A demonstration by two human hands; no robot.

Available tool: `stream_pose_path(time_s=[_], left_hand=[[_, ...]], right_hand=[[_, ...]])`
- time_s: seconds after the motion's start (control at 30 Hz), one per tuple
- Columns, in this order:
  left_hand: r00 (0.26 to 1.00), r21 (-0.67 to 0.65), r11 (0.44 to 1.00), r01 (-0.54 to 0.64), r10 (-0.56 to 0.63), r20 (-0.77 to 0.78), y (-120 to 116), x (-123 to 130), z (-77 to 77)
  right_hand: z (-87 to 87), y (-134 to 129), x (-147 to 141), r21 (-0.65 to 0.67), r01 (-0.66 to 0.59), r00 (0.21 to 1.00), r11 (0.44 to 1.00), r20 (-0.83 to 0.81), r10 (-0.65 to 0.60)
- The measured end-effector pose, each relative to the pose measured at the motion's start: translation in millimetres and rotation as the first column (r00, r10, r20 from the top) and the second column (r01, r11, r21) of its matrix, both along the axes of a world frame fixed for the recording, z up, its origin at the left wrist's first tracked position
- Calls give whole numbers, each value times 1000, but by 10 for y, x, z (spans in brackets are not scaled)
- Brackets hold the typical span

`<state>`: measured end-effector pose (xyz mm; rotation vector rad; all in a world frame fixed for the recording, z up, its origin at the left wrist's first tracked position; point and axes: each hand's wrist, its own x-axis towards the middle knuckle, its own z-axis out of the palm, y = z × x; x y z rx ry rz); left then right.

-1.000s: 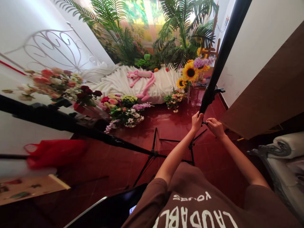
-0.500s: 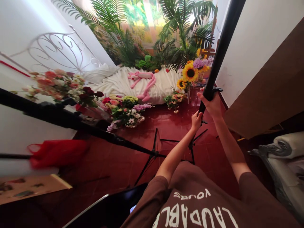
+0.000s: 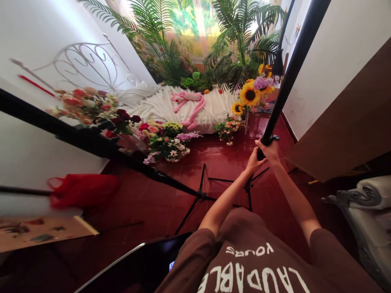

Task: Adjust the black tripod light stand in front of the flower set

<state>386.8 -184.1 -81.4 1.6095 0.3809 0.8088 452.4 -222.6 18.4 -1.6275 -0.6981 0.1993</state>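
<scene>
A black light stand (image 3: 288, 75) rises from the floor and leans toward the upper right. My right hand (image 3: 270, 151) is wrapped round its pole at a black collar with a knob (image 3: 274, 138). Just below, my left hand (image 3: 255, 162) grips the same pole, and the two hands touch or nearly touch. Below my hands the stand's spread legs (image 3: 249, 191) rest on the dark red floor. A second black stand (image 3: 122, 156) slants across the left side, apart from my hands.
Flower bunches (image 3: 171, 142) line the front of a white-draped bed (image 3: 152, 101) with a pink plush toy (image 3: 189, 103). Sunflowers (image 3: 249, 95) and palms (image 3: 241, 36) stand behind. A red bag (image 3: 82, 189) is at left, a brown panel (image 3: 342, 122) and wrapped furniture (image 3: 366, 203) at right.
My right hand and the collar have slid down the pole, closer to my left hand. My view has shifted slightly to the left.
</scene>
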Motion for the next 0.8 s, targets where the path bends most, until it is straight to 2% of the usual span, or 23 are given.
stream_pose_path(time_s=[0.07,0.2,0.33,0.57,0.67,0.8], left_hand=[[1000,42,999,12,-12,-2,6,-5,-49],[1000,106,994,-8,11,-27,9,-14,-139],[999,131,991,-7,14,-52,25,-12,-185],[1000,190,982,-19,22,-15,36,-21,-188],[999,178,984,-2,10,-48,29,-37,-166],[997,164,986,2,11,-75,29,-59,-129]], right_hand=[[-63,-13,1,-25,-18,1000,1000,-12,18],[-70,-25,23,-48,-18,1000,999,17,19],[-118,-103,58,-84,-97,992,992,70,103],[-387,-609,62,-72,-180,964,981,186,191],[-504,-830,50,-89,-168,958,982,221,184],[-645,-936,62,-126,-146,970,981,177,167]])
